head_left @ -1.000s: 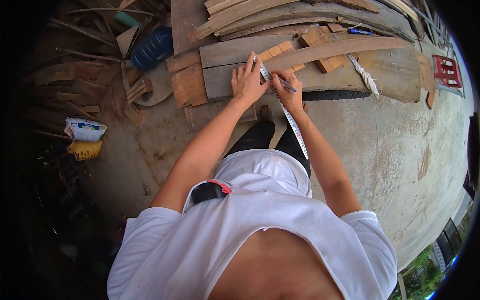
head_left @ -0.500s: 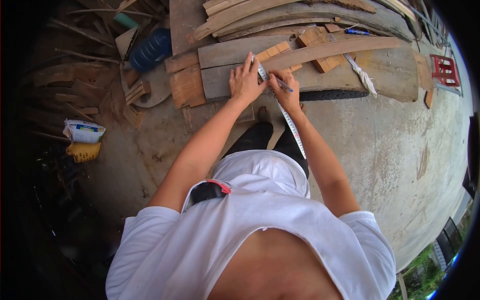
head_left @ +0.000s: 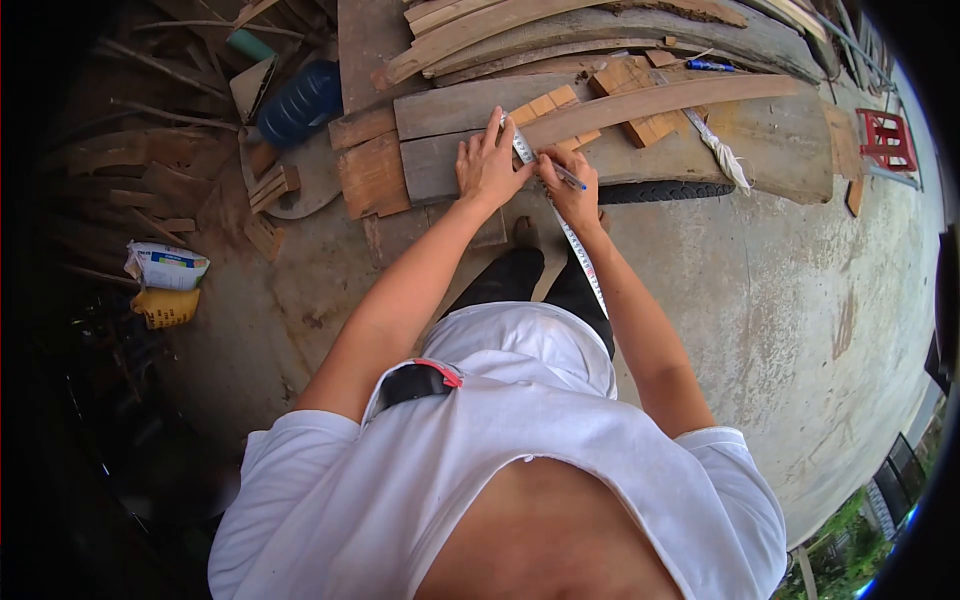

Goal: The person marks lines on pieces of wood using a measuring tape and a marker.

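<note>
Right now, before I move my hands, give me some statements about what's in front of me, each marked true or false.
1. The right hand holds a pen. True.
2. The measuring tape is fully rolled up. False: a length of the tape is out, running from the left hand down past the right wrist.
3. The blue marker lies farther from the person than the curved board. True.
4. The tyre sits on top of the wide plank. False: the tyre shows below the edge of the wide plank.
5. The blue jug is to the left of both hands. True.
</note>
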